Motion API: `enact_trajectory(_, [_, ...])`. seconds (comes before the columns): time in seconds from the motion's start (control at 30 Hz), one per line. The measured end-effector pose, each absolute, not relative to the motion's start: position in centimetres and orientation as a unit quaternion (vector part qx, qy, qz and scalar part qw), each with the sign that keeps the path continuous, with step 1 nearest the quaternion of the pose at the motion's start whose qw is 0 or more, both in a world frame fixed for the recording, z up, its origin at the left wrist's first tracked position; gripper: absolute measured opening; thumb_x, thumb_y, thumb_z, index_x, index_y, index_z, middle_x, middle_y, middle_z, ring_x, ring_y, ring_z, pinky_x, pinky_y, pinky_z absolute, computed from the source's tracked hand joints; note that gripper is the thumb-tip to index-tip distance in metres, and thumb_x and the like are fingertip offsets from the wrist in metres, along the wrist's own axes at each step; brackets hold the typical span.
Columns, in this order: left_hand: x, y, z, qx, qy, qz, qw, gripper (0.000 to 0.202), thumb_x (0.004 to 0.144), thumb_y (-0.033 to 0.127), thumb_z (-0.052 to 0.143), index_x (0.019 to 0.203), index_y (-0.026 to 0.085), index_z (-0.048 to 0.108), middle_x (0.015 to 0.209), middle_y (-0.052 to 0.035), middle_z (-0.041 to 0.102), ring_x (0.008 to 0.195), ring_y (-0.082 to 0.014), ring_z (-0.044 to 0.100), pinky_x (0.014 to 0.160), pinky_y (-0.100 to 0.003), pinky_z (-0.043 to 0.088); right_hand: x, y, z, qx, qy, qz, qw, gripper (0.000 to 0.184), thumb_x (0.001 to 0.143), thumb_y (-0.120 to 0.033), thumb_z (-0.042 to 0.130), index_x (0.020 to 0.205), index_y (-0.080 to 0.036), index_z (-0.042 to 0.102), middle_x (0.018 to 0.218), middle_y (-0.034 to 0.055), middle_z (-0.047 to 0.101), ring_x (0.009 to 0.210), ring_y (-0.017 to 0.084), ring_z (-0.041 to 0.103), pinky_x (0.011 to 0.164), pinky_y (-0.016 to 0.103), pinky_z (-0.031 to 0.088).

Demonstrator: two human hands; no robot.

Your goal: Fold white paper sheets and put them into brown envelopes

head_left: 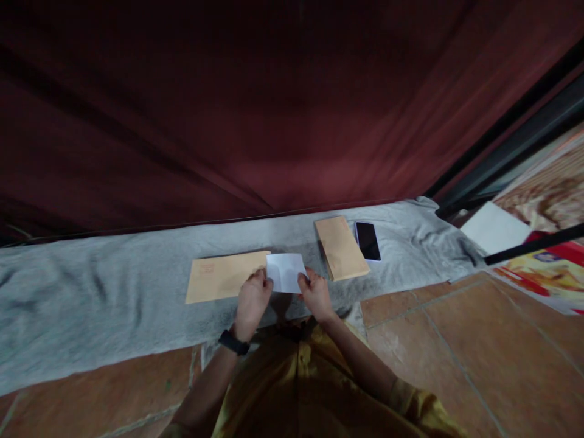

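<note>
A creased white sheet of paper is stretched between my two hands above the grey cloth. My left hand pinches its left edge, close to the open end of a brown envelope that lies flat. On the paper's right edge, my right hand is closed with thumb and fingers. Whether the left fingers also touch the envelope I cannot tell. To the right lies a stack of brown envelopes, set at a slant. Beside the stack is a phone with a dark screen.
The grey cloth covers a long low surface in front of me. Behind it hangs a dark red curtain. Brown floor tiles show on my side. At the right, a dark frame stands near printed sheets.
</note>
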State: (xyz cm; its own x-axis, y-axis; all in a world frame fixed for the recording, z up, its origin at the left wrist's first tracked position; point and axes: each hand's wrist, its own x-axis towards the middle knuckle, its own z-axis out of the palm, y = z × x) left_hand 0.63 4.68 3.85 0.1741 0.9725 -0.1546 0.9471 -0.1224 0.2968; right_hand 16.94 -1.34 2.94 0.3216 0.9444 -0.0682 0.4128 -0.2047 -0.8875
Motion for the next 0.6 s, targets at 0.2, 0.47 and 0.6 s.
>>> enact_trajectory(0.2, [1.6, 3.9, 4.2, 0.766, 0.627, -0.009, 0.141, 0.028, 0.096, 0.017, 0.042, 0.117, 0.016, 0.06, 0.106, -0.0115, 0.073, 0.1, -0.0208, 0.069, 0.083, -0.029, 0.049, 16.5, -0.7, 2.5, -0.684, -0.454, 0.341, 0.458, 0.029, 0.095, -0.035, 0.046, 0.098, -0.019, 0.07, 0.069, 0.0023, 0.069, 0.054, 0.015, 0.065, 0.049, 0.021, 0.051])
enact_trajectory(0.47, [1.7, 4.4, 4.8, 0.753, 0.641, -0.051, 0.137, 0.026, 0.098, 0.028, 0.044, 0.117, 0.02, 0.06, 0.1, -0.0088, 0.074, 0.093, -0.0206, 0.071, 0.076, -0.028, 0.049, 16.8, -0.5, 0.7, -0.656, -0.359, 0.384, 0.542, 0.038, 0.092, -0.049, 0.05, 0.1, -0.017, 0.068, 0.076, 0.0022, 0.068, 0.065, 0.016, 0.065, 0.05, 0.021, 0.056])
enact_trajectory(0.6, [2.3, 4.5, 5.2, 0.76, 0.638, -0.048, 0.11, 0.03, 0.099, 0.028, 0.042, 0.12, 0.017, 0.059, 0.1, -0.0115, 0.074, 0.093, -0.0221, 0.072, 0.075, -0.03, 0.049, 16.2, -0.4, -0.3, -0.654, -0.389, 0.393, 0.516, 0.038, 0.094, -0.047, 0.049, 0.102, -0.016, 0.069, 0.071, 0.0015, 0.066, 0.056, 0.014, 0.062, 0.047, 0.021, 0.052])
